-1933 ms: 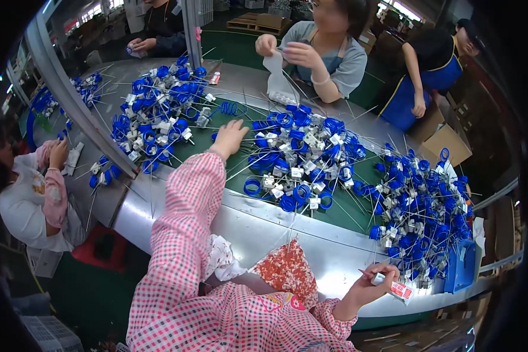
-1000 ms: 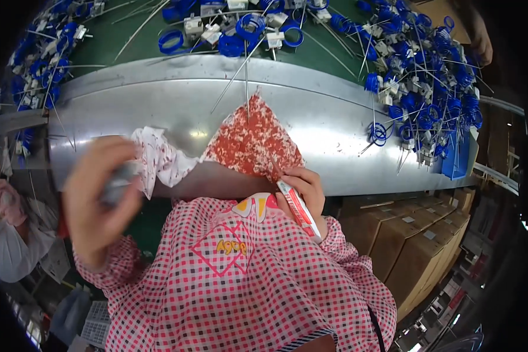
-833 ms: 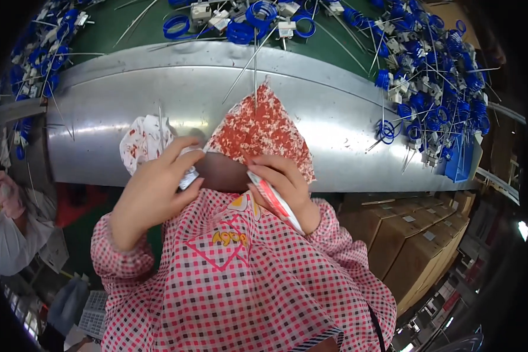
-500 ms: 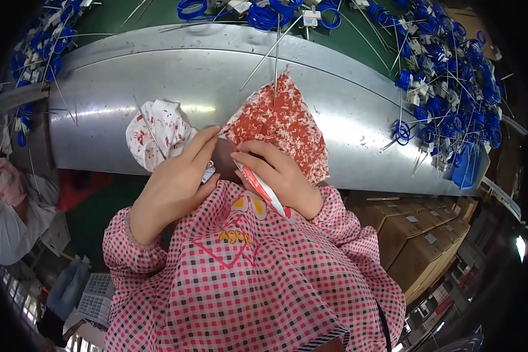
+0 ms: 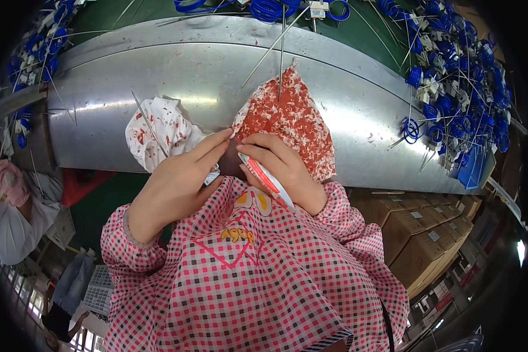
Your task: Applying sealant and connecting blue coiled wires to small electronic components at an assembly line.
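My right hand (image 5: 284,173) has its fingers closed on a slim red-and-white packet (image 5: 268,180), which slants down towards my chest. Bent over a small silvery-white crumpled piece (image 5: 213,175), my left hand (image 5: 179,182) grips it between thumb and fingers; its kind is hard to make out. The hands are close together at the table's near edge, with a gap between them. Just beyond my right hand lies a red cloth (image 5: 284,111) covered in white flecks. A white cloth with red marks (image 5: 161,129) is beside my left hand, a thin rod (image 5: 149,126) across it.
The metal table edge (image 5: 358,123) borders a green surface (image 5: 358,44). Blue coiled cables with white blocks (image 5: 452,88) are heaped at the right, more at the far left. Thin rods (image 5: 270,53) jut over the metal. Cardboard boxes (image 5: 416,240) stand below right; another person's sleeve (image 5: 12,179) shows left.
The whole view has shifted slightly. Both hands keep the same holds, and the gap between them looks nearly unchanged. The cloths lie as before.
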`<action>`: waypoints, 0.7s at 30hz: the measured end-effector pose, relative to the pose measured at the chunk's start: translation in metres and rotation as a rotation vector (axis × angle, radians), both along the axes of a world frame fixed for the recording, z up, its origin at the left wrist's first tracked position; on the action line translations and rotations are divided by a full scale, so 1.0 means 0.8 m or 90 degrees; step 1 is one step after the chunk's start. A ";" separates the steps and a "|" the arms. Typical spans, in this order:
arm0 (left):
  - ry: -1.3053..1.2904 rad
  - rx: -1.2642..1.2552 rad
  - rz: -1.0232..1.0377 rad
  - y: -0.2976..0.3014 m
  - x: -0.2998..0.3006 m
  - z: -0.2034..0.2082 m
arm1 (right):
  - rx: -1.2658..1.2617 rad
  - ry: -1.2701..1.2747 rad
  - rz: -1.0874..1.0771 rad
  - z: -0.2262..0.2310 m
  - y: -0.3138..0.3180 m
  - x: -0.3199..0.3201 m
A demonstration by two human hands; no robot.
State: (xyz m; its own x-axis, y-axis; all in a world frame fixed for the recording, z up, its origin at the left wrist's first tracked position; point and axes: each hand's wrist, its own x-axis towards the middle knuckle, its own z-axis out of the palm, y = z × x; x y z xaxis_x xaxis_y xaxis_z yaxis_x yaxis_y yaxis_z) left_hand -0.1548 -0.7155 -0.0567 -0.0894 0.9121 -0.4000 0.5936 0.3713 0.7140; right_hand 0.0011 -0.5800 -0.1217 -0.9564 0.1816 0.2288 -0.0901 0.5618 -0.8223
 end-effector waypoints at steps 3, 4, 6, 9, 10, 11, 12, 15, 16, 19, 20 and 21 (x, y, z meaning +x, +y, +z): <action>0.073 -0.006 -0.054 -0.001 0.003 0.004 | -0.022 0.011 -0.024 0.003 -0.001 -0.002; 0.072 -0.007 -0.055 -0.002 0.005 0.001 | -0.035 0.018 -0.065 0.006 -0.002 -0.003; 0.238 0.057 -0.101 -0.006 0.014 -0.013 | -0.050 0.025 -0.105 0.009 -0.004 -0.006; 0.396 0.101 -0.121 -0.006 0.028 -0.024 | -0.097 0.020 -0.178 0.010 -0.004 -0.008; 0.396 0.101 -0.122 -0.006 0.032 -0.026 | -0.098 0.020 -0.178 0.012 -0.003 -0.008; 0.451 0.091 -0.123 -0.006 0.036 -0.028 | -0.107 0.001 -0.198 0.015 -0.001 -0.008; 0.505 0.084 -0.126 -0.005 0.039 -0.029 | -0.115 -0.018 -0.219 0.018 0.001 -0.007; 0.502 0.084 -0.139 -0.003 0.038 -0.028 | -0.131 -0.048 -0.239 0.022 0.004 -0.002; 0.503 0.085 -0.139 -0.003 0.038 -0.029 | -0.139 -0.063 -0.248 0.022 0.005 -0.001; 0.479 0.072 -0.129 -0.005 0.037 -0.028 | -0.118 -0.047 -0.238 0.021 0.004 -0.001; 0.441 0.071 -0.120 -0.004 0.034 -0.024 | -0.118 -0.047 -0.238 0.021 0.004 0.000; 0.403 0.069 -0.112 -0.003 0.032 -0.020 | -0.100 -0.027 -0.225 0.020 0.005 0.000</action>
State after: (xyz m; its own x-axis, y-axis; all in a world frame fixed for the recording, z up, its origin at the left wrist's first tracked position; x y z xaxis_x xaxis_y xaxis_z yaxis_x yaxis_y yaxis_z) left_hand -0.1295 -0.7178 -0.0731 -0.1228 0.9667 -0.2244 0.9560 0.1760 0.2348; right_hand 0.0008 -0.5763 -0.1056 -0.8365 0.5314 0.1337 0.1223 0.4190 -0.8997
